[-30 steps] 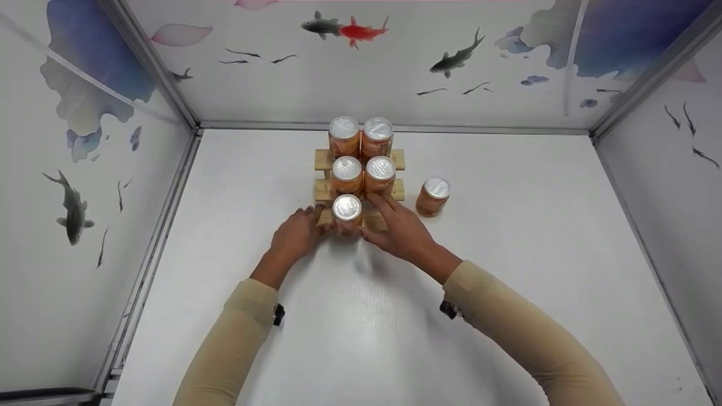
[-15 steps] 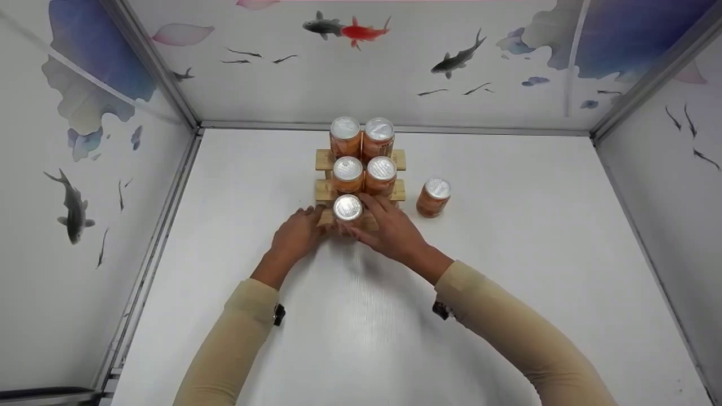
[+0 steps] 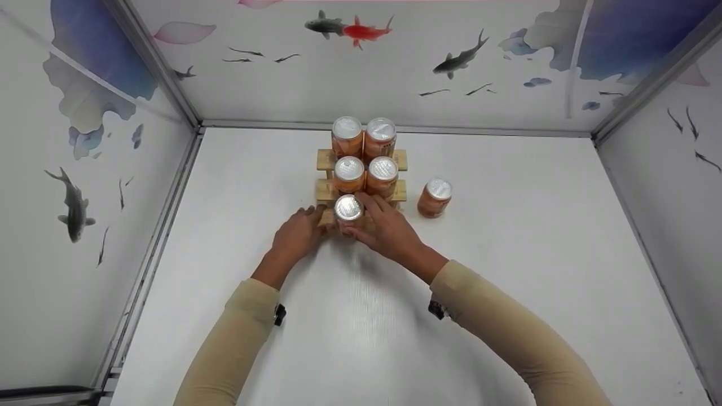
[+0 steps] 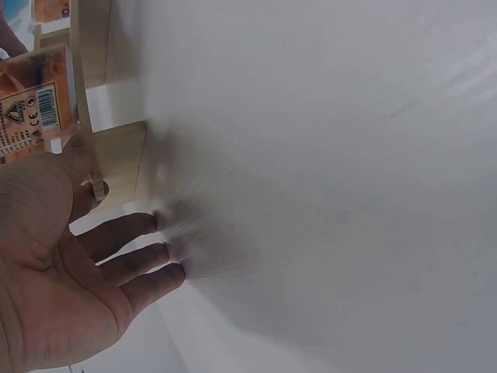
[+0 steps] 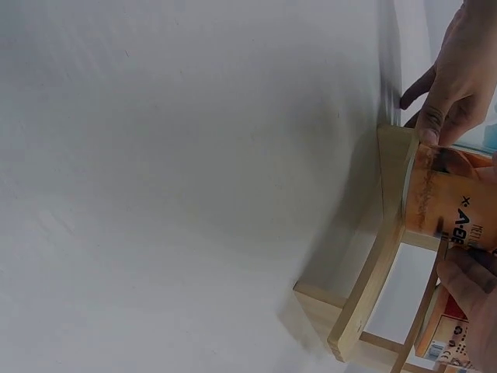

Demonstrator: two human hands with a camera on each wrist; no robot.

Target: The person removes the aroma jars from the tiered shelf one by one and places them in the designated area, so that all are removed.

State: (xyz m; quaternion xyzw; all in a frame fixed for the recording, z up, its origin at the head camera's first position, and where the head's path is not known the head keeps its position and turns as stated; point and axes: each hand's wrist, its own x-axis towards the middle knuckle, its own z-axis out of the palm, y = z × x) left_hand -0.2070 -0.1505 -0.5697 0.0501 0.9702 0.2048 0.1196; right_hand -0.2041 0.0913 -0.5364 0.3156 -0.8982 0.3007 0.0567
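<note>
In the head view a stepped wooden rack (image 3: 399,190) bears orange jars with silvery lids, two on each of the upper steps. One jar (image 3: 348,208) stands on the lowest step, towards its left side. My right hand (image 3: 389,230) grips this front jar from the right; dark lettering shows on the jar (image 5: 446,194) in the right wrist view. At the rack's left end, my left hand (image 3: 296,234) pinches the bottom board (image 4: 120,151) between thumb and forefinger. Its other fingers (image 4: 128,260) stretch out over the table.
A separate orange jar (image 3: 434,198) stands upright on the white table (image 3: 524,225), right of the rack. Behind the rack rises a white wall (image 3: 372,84) printed with fish; side walls flank the table.
My right hand has moved left and closed round the front jar. The left hand keeps its place on the rack, and the jars stay where they were.
</note>
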